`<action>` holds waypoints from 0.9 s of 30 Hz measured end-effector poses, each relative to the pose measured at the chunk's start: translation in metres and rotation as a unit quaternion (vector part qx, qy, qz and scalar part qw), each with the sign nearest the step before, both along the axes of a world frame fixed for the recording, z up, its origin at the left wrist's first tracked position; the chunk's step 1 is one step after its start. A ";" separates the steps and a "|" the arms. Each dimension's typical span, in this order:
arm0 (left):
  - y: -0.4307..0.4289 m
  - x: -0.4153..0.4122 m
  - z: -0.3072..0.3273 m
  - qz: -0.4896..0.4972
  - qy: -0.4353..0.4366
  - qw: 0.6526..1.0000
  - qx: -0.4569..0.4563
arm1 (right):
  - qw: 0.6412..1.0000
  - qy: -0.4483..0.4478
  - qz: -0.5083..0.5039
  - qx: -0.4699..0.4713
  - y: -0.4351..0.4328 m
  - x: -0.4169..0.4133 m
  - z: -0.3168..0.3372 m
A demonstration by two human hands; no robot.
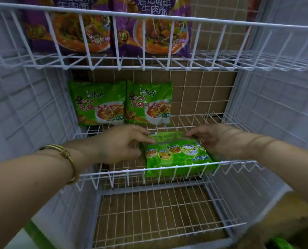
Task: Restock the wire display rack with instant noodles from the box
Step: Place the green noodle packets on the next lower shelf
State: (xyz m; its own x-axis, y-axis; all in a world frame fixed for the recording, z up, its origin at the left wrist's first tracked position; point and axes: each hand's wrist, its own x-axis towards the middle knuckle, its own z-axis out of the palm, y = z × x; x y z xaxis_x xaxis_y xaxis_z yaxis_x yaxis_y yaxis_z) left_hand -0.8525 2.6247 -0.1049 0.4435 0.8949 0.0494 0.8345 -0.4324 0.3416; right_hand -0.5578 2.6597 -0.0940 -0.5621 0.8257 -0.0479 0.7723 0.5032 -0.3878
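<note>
— Two green noodle packs (99, 103) stand upright, side by side, at the back left of the wire display rack's (167, 168) middle shelf (210, 119)
— And the third?
— A green pack (174, 155) lies back-side up near the front, just behind the rail. The left hand (121, 142) and right hand (208, 139) pinch its far corners, fingers (142, 129) curled
— Top shelf (221, 60)?
— Two purple packs (74, 29), upright at the left
</note>
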 end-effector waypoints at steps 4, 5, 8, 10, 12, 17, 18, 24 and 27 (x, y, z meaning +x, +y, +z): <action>0.004 -0.006 -0.004 -0.003 -0.165 0.984 -0.064 | 0.981 0.145 -0.064 -0.110 0.003 0.002 -0.002; 0.003 -0.005 -0.005 0.000 -0.245 0.964 -0.104 | 0.978 0.165 -0.075 -0.107 0.006 0.001 -0.003; 0.007 0.000 -0.004 0.103 -0.378 0.909 -0.144 | 0.940 0.282 -0.129 -0.142 0.013 -0.004 -0.003; 0.013 0.003 -0.003 0.158 -0.413 0.884 -0.154 | 0.911 0.337 -0.163 -0.172 0.016 -0.011 -0.003; 0.018 0.007 -0.001 0.180 -0.448 0.860 -0.165 | 0.898 0.361 -0.165 -0.190 0.020 -0.017 -0.004; 0.032 0.011 0.002 0.238 -0.472 0.838 -0.138 | 0.862 0.414 -0.196 -0.217 0.032 -0.025 -0.004; 0.035 0.011 0.002 0.245 -0.476 0.833 -0.138 | 0.856 0.421 -0.209 -0.216 0.036 -0.027 -0.005; 0.040 0.014 0.002 0.227 -0.495 0.825 -0.151 | 0.835 0.438 -0.250 -0.222 0.047 -0.037 -0.009; 0.041 0.015 -0.001 0.217 -0.465 0.846 -0.143 | 0.845 0.433 -0.216 -0.228 0.047 -0.033 -0.010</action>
